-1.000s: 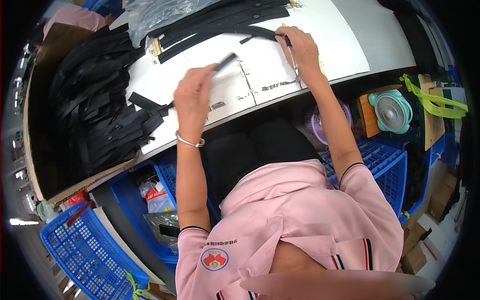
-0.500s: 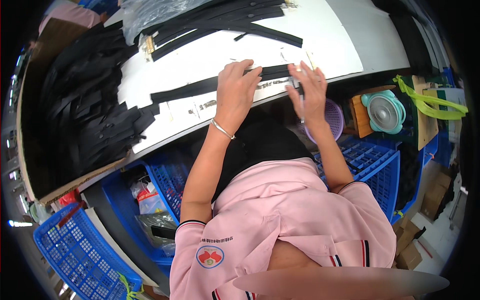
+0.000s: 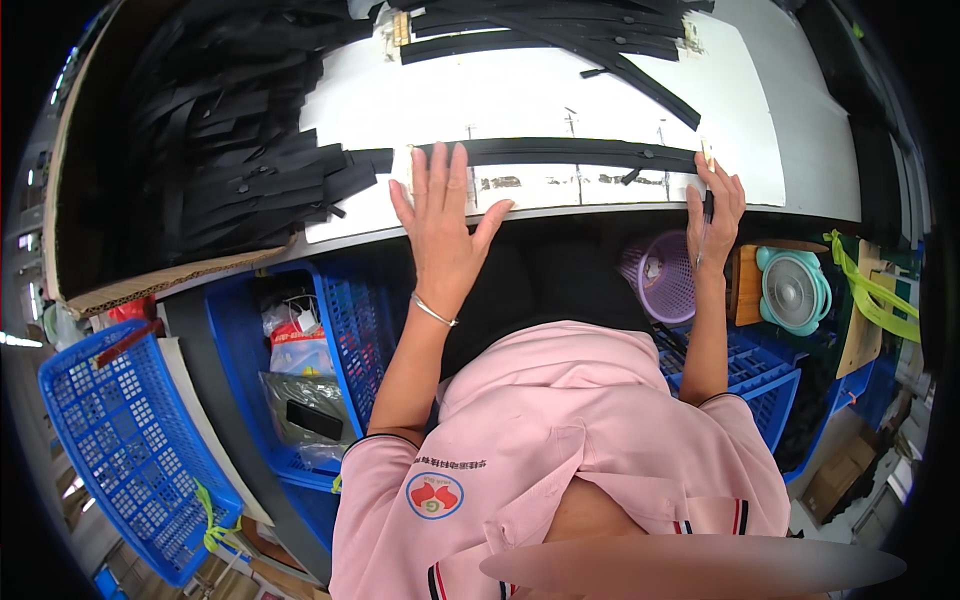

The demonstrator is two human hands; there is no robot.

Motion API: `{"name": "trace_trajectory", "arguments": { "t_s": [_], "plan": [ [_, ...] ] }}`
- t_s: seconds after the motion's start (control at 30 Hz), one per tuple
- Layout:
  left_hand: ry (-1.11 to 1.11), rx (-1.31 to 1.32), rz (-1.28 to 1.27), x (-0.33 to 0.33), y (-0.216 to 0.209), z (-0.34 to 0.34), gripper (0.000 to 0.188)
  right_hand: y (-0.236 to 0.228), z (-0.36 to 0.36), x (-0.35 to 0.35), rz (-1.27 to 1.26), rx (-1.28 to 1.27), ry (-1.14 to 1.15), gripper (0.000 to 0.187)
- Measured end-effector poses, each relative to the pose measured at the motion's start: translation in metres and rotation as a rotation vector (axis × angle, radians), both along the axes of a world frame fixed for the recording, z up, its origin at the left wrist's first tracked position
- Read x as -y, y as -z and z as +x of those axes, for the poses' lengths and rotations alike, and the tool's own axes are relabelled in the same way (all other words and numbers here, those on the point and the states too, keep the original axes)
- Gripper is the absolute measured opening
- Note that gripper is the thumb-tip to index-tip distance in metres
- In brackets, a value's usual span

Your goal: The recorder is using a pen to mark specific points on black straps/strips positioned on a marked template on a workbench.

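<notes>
A black zipper (image 3: 560, 153) lies stretched straight along a white marked board (image 3: 620, 110), its pull hanging toward the near edge. My left hand (image 3: 442, 225) rests open over the zipper's left end, fingers spread and thumb out. At the right end, the fingertips of my right hand (image 3: 717, 215) touch the zipper by a small tan stop. A thin black-and-silver tool (image 3: 709, 207) is held inside that hand's curled fingers; its exact kind is unclear. More black zippers (image 3: 600, 35) lie across the far side of the board.
A cardboard box (image 3: 180, 270) heaped with black zippers (image 3: 240, 170) stands at left. Below the table edge are blue crates (image 3: 360, 340), a purple basket (image 3: 662, 278) and a teal fan (image 3: 793, 290). A blue basket (image 3: 135, 440) sits lower left.
My left hand has moved toward the zipper's left end and spread flat. My right hand has gone to its right end. The zipper now lies straighter. The whole view has shifted.
</notes>
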State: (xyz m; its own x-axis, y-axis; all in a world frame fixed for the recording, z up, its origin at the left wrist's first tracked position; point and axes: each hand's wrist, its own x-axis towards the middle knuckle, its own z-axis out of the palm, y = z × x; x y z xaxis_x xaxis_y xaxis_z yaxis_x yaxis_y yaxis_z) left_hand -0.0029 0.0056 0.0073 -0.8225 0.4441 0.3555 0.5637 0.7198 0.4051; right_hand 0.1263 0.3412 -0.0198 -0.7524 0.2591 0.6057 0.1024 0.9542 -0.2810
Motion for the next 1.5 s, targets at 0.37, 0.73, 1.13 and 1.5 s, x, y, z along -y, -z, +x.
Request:
{"name": "trace_trajectory", "arguments": {
  "t_s": [0.37,0.73,1.13,1.5],
  "plan": [
    [-0.033,0.051,-0.02,0.014,0.008,0.005,0.073,-0.046,-0.024,0.037,-0.297,-0.024,-0.022,0.025],
    [-0.052,0.071,0.014,0.013,0.009,0.005,0.073,-0.048,-0.131,0.169,-1.086,0.176,-0.44,0.015],
    [-0.061,0.046,0.031,0.015,0.01,0.006,0.074,-0.036,-0.138,0.179,-0.881,0.235,-0.468,0.016],
    [-0.065,0.033,0.017,0.014,0.011,0.006,0.075,-0.034,-0.134,0.172,-0.827,0.305,-0.516,0.016]
  ]
}}
